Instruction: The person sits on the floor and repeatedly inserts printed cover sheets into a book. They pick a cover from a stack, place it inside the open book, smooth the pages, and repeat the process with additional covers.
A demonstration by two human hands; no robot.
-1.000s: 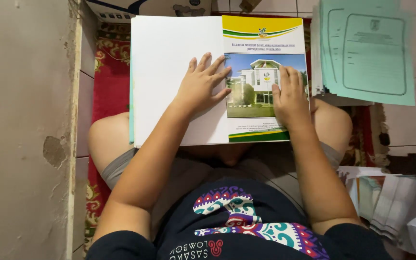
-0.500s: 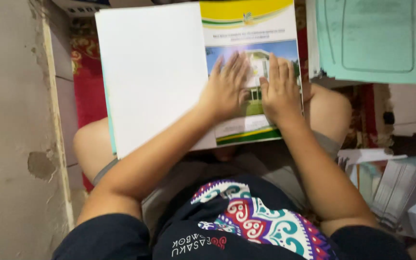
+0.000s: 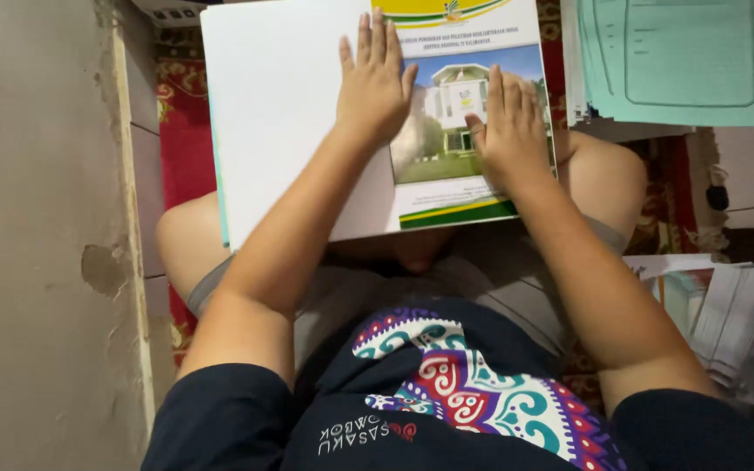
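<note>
Resting across the person's lap, the opened booklet cover (image 3: 290, 122) lies flat with its long axis running left to right, the blank white half toward the person's left and the printed half, with a photograph of a pale building under a yellow and green band, toward their right. Both hands lie on top of it, so the sheet is directly beneath them rather than off to either side. The left hand (image 3: 375, 83) is spread flat with fingers extended, pressing just where the white half meets the printed half, along the middle fold line. The right hand (image 3: 510, 131) is also spread flat, palm down on the photograph, gripping nothing. The two hands sit near each other, apart by a narrow strip of the picture; the left one is nearer the fold, the right one nearer the sheet's right edge.

Beyond the right edge, just beside the cover, a stack of pale green forms (image 3: 674, 57) sits on a thicker pile of paper on the floor. A red patterned rug (image 3: 187, 139) shows under the cover's left side, beside a rough grey wall (image 3: 37, 235). More loose paper bundles (image 3: 735, 314) lie by the person's right knee. No container is visible.
</note>
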